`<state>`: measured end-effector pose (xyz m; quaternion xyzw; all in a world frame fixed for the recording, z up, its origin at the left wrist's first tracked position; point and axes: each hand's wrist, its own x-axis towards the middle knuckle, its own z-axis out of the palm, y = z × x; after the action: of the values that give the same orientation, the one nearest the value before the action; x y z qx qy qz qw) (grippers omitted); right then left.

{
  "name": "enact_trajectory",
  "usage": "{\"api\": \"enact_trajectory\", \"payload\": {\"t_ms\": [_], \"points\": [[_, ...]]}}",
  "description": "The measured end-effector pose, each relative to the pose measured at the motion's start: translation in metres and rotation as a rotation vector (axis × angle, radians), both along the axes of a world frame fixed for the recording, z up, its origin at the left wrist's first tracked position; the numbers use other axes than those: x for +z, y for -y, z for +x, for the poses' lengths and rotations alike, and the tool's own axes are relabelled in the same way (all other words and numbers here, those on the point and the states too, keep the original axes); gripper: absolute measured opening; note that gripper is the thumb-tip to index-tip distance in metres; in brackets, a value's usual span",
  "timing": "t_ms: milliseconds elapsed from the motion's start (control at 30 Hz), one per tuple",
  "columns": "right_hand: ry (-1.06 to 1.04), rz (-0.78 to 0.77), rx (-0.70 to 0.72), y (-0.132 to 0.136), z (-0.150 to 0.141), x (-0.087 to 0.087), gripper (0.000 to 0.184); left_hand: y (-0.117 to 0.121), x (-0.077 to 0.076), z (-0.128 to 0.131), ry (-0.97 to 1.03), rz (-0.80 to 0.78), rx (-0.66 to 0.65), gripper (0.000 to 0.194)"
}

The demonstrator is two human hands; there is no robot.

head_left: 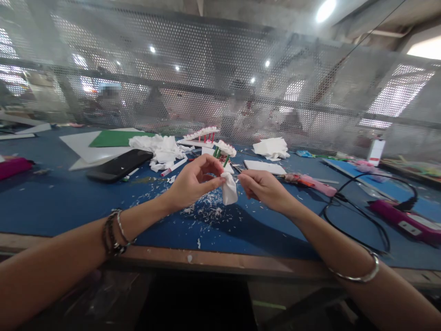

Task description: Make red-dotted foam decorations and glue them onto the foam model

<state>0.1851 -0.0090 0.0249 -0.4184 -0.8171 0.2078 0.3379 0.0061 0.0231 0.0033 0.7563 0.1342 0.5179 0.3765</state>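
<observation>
My left hand [193, 181] is raised above the blue table [69, 197], its fingertips pinched on the top of a small white tissue piece [229, 189] that hangs down from them. My right hand [263, 188] is just to the right of the tissue, fingers curled and pinched close to its upper end; whether it grips the tissue or a thin thread there, I cannot tell. White paper scraps [210, 209] lie scattered on the table below both hands.
A black phone [119, 165] lies at the left, beside crumpled white tissue [161, 148] and a pink marker [174, 167]. Behind are paper flowers on sticks [223, 151], a tissue stack [270, 148], a pink tool [312, 183], a black cable [358, 216]. A perforated screen [220, 92] closes the back.
</observation>
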Motion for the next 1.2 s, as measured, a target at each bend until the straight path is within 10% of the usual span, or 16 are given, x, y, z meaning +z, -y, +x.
{"api": "enact_trajectory", "payload": {"t_ms": [1200], "points": [[-0.109, -0.093, -0.055, 0.0004, -0.0014, -0.0007, 0.009, 0.0013, 0.0008, -0.0003, 0.003, -0.060, -0.029, 0.014]]}}
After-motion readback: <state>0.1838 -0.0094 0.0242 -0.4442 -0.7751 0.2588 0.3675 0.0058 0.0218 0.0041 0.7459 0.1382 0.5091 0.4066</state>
